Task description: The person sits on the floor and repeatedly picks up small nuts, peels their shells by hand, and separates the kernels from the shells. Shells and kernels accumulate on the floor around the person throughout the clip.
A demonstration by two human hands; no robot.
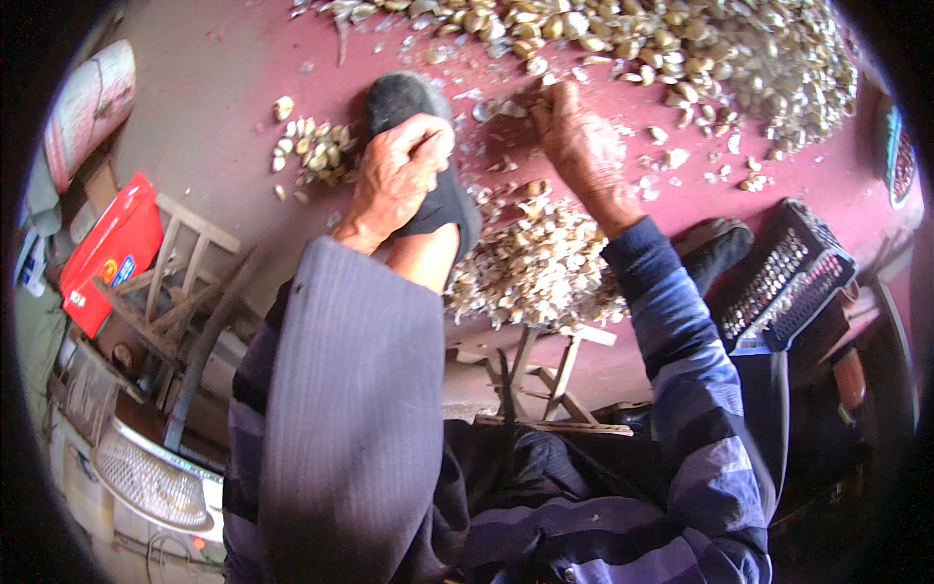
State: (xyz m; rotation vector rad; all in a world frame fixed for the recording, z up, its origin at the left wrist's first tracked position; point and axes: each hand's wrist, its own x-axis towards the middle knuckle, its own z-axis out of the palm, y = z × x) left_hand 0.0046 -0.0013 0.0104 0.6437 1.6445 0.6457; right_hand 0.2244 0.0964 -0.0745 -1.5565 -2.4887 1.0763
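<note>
Curled fingers of my left hand (398, 175) are over the black sock and shoe (398, 109) on one foot; whether they hold anything cannot be told. My right hand (580, 146) is above the reddish floor, its fingertips pinched on a small piece, seemingly garlic. A big spread of garlic cloves (657, 44) covers the floor beyond it. Between my feet lies a heap of pale garlic pieces (543, 270). To the left of the shoe is a small group of cloves (314, 153) with one larger piece nearby. Loose papery skins (503, 109) are scattered between the hands.
A black plastic crate (784, 281) stands at the right near my other shoe (711, 248). Wooden stools (182, 277) and a red bag (120, 252) are at the left, with a white woven sack (91, 109) above. Another wooden stool (562, 372) is below the heap. A teal-rimmed basket (892, 157) sits far right.
</note>
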